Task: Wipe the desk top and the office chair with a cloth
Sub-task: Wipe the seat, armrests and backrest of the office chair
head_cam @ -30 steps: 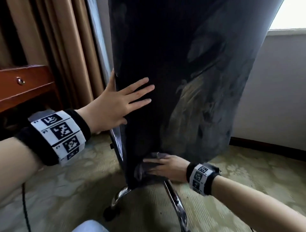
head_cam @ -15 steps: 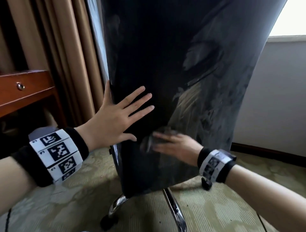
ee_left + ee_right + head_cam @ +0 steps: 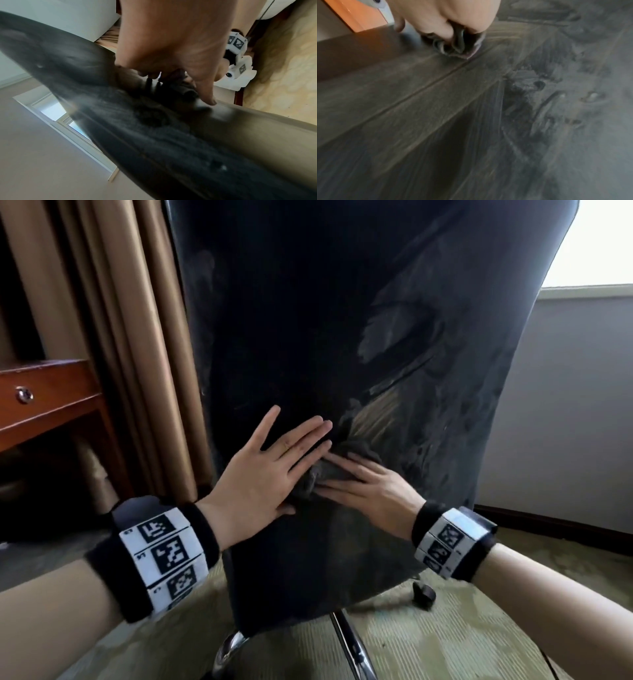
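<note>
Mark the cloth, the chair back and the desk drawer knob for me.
cloth (image 3: 310,482): head view, on the bunched grey fold showing between the two hands.
chair back (image 3: 308,320): head view, on the dark upper middle of the panel.
knob (image 3: 24,395): head view, on the round metal face, drawer front.

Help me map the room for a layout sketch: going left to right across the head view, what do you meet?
Wooden desk → brown curtain → left hand → cloth → right hand → window.

The chair (image 3: 308,337) back is smooth, black, faintly glossy, with dull smears. The cloth (image 3: 337,470) is soft grey fabric; the table (image 3: 51,395) is polished reddish wood.
</note>
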`<state>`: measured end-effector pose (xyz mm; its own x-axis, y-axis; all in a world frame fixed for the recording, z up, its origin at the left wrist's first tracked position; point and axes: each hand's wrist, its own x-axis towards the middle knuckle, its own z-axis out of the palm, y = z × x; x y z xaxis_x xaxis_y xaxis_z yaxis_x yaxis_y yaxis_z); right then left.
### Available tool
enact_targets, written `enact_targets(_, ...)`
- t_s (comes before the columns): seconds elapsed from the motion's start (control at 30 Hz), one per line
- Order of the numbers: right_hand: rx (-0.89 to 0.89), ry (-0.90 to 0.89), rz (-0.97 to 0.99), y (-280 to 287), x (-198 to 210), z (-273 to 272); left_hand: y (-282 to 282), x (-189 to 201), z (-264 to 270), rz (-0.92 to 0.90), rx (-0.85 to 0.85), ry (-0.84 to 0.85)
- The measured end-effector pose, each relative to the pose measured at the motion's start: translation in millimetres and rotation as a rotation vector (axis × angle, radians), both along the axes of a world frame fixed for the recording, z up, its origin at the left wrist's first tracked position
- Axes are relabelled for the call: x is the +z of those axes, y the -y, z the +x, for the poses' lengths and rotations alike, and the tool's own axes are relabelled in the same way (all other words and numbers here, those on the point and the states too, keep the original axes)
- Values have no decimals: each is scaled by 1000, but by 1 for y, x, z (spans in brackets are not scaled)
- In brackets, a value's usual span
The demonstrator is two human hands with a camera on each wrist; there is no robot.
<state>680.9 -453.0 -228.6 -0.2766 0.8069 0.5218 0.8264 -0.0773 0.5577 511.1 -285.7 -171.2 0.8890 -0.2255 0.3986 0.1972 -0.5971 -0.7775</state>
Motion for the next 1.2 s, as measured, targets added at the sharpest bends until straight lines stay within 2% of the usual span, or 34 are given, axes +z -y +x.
enact_targets(0.07,-112,-97,32,-2,-18,-4,0,1,5,22,22,4)
enact_targets(0.13,-130,-157,-100,-4,-81,-15,-4,0,4,26,-1,8)
enact_targets(0.2,-31,30,-330,-1,-121,-21,-9,1,3,18,-13,-2)
enact_targets(0.23,-11,99,-364,2,-115,-16,-11,2,3,11,-12,-8)
enact_targets(0.3,-29,132,-180,5,-70,2,-12,4,5,9,-3,-8)
enact_targets(0.4,-51,-112,184,10,23,15,-13,3,9,6,-3,18)
enact_targets(0.43,-65,-145,262,9,37,17,-13,3,9,2,4,31)
enact_targets(0.47,-73,-171,320,4,36,15,-13,4,9,-8,15,39)
enact_targets(0.53,-113,-235,254,-10,-3,4,-12,8,9,-37,22,40)
enact_targets(0.6,-44,-201,-14,-15,-59,-11,-12,10,7,-45,26,22)
enact_targets(0.63,-11,-82,-105,-11,-71,-17,-12,10,6,-36,37,14)
enact_targets(0.67,-1,-4,-156,-7,-67,-14,-12,10,5,-24,52,8)
enact_targets(0.73,8,10,-91,0,-22,0,-11,13,5,-16,81,-1)
enact_targets(0.83,-15,-112,258,6,66,13,-10,13,7,1,78,15)
enact_targets(0.9,-51,-205,376,2,87,13,-9,15,8,28,70,63)
enact_targets(0.97,-63,-229,381,-9,61,1,-8,20,8,28,51,92)
enact_targets(1.07,-94,-215,230,-13,-19,-17,-12,19,6,51,-60,5)
enact_targets(1.1,-98,-232,176,-7,-31,-17,-15,14,4,39,-123,-15)
enact_targets(1.13,-76,-227,140,1,-27,-12,-17,11,2,17,-167,-25)
enact_targets(1.2,-55,-188,150,11,8,-2,-19,9,0,-19,-186,-10)
